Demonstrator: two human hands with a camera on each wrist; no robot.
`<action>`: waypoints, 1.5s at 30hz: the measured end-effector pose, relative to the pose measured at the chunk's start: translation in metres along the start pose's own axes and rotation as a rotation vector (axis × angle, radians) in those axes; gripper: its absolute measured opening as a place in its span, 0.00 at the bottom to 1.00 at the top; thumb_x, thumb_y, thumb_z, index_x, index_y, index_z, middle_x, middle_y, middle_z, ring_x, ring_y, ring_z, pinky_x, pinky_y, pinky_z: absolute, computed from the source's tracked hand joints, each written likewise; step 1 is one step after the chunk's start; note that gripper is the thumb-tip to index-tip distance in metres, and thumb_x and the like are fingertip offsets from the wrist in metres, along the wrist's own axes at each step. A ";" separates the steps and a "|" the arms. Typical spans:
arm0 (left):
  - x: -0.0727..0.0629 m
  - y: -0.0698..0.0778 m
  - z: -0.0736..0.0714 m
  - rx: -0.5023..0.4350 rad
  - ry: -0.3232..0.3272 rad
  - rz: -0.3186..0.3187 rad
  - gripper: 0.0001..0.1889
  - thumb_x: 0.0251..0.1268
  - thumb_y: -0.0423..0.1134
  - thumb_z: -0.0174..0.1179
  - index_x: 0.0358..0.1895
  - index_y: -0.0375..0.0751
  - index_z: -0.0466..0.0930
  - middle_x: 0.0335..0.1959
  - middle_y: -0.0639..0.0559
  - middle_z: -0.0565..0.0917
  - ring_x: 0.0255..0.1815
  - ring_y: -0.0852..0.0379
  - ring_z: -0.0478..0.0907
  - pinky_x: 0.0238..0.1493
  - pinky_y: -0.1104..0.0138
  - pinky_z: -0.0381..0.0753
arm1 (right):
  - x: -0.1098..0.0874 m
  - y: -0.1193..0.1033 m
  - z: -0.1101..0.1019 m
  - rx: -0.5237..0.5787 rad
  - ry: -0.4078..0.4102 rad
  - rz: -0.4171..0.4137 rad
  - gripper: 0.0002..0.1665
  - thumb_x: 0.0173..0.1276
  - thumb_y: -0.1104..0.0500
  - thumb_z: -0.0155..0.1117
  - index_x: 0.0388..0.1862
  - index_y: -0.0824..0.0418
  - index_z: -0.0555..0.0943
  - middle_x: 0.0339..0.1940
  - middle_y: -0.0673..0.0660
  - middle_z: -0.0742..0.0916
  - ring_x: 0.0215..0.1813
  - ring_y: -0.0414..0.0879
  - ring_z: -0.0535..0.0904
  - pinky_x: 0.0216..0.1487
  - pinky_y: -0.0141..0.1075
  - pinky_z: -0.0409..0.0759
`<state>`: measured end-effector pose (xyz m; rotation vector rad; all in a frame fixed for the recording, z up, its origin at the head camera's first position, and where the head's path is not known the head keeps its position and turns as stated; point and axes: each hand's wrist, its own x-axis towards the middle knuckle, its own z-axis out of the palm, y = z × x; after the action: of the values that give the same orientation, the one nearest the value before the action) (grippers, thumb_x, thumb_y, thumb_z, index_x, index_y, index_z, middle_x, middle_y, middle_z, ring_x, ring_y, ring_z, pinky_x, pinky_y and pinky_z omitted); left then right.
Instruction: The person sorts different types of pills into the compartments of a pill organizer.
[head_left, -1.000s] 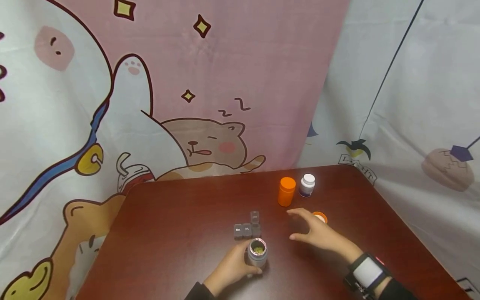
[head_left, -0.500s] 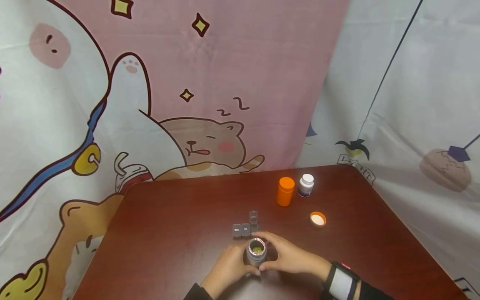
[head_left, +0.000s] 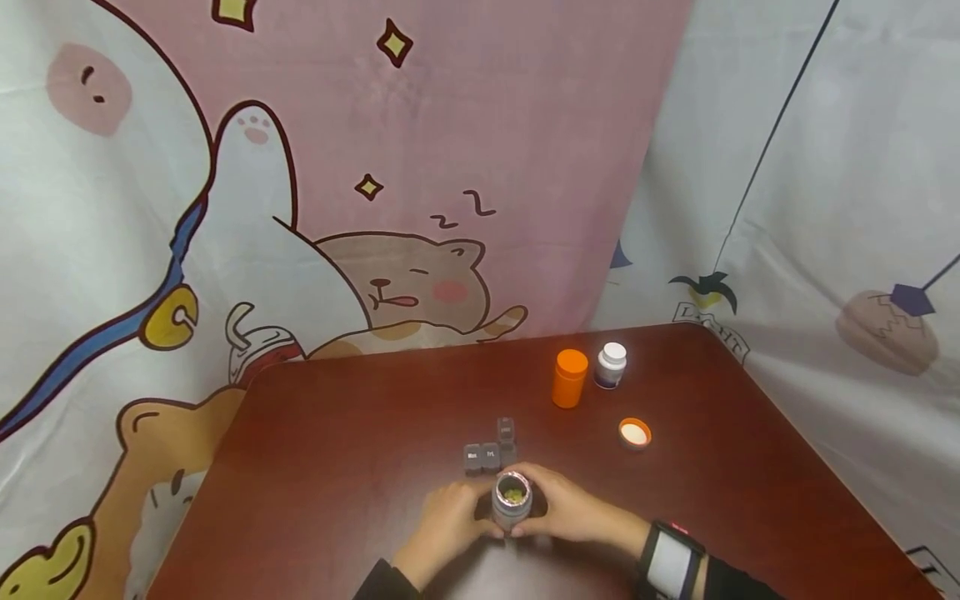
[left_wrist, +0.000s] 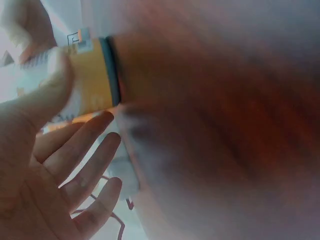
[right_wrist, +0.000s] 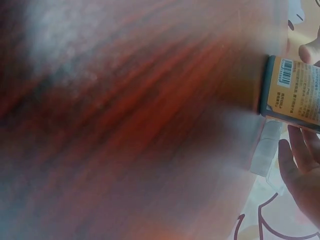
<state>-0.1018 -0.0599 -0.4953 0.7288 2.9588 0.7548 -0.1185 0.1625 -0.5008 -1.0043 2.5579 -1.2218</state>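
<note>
An uncapped bottle [head_left: 512, 510] stands on the table near the front, its foil-edged mouth showing small yellow-green pieces inside. My left hand [head_left: 447, 521] holds it from the left. From the right, my right hand [head_left: 572, 507] grips it too, with both thumbs on the near side. In the left wrist view the left thumb lies along the bottle's orange-and-white label [left_wrist: 92, 82], while the other fingers are spread beside it. The right wrist view shows a barcode [right_wrist: 285, 73] near the dark base. Just beyond the bottle lies a grey pill organizer [head_left: 482, 457] with lettered lids.
An orange bottle [head_left: 570, 379] and a white bottle with a dark label [head_left: 611, 367] stand at the back right of the brown table [head_left: 360, 417]. Nearer lies an orange-rimmed cap [head_left: 635, 433], white inside up. Cartoon-printed cloth [head_left: 555, 167] hangs behind and at the sides.
My right hand has come in from beside the orange-rimmed cap to the bottle's right side and now grips it. The left hand has stayed at the bottle, shifting only slightly.
</note>
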 end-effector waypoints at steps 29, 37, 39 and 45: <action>0.063 -0.028 -0.014 0.141 0.007 -0.055 0.23 0.54 0.45 0.73 0.55 0.44 0.83 0.52 0.50 0.86 0.55 0.49 0.82 0.51 0.52 0.83 | 0.000 0.007 -0.018 0.054 0.025 0.122 0.39 0.52 0.45 0.79 0.62 0.48 0.73 0.53 0.46 0.86 0.57 0.41 0.81 0.62 0.39 0.78; 0.066 -0.028 -0.011 0.117 0.024 -0.030 0.26 0.53 0.50 0.73 0.56 0.45 0.83 0.53 0.48 0.86 0.57 0.49 0.81 0.53 0.52 0.82 | 0.002 0.018 -0.053 -0.078 0.220 0.169 0.42 0.49 0.47 0.82 0.63 0.51 0.75 0.54 0.45 0.86 0.56 0.43 0.81 0.61 0.45 0.79; 0.067 -0.028 -0.009 0.105 0.022 -0.022 0.26 0.53 0.50 0.73 0.55 0.44 0.84 0.52 0.48 0.86 0.55 0.48 0.81 0.53 0.53 0.82 | 0.006 0.021 -0.061 -0.140 0.272 0.155 0.42 0.48 0.49 0.83 0.63 0.52 0.76 0.54 0.47 0.86 0.56 0.44 0.81 0.60 0.46 0.80; 0.068 -0.025 -0.002 0.075 0.043 -0.037 0.22 0.50 0.45 0.76 0.49 0.41 0.86 0.46 0.48 0.87 0.47 0.49 0.84 0.47 0.54 0.84 | 0.020 0.034 -0.073 -0.347 0.301 0.096 0.42 0.46 0.52 0.84 0.62 0.48 0.77 0.50 0.48 0.84 0.49 0.45 0.82 0.51 0.44 0.83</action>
<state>-0.1736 -0.0501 -0.4975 0.6672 3.0453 0.6698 -0.1797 0.2124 -0.4741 -0.7880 3.0917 -0.9888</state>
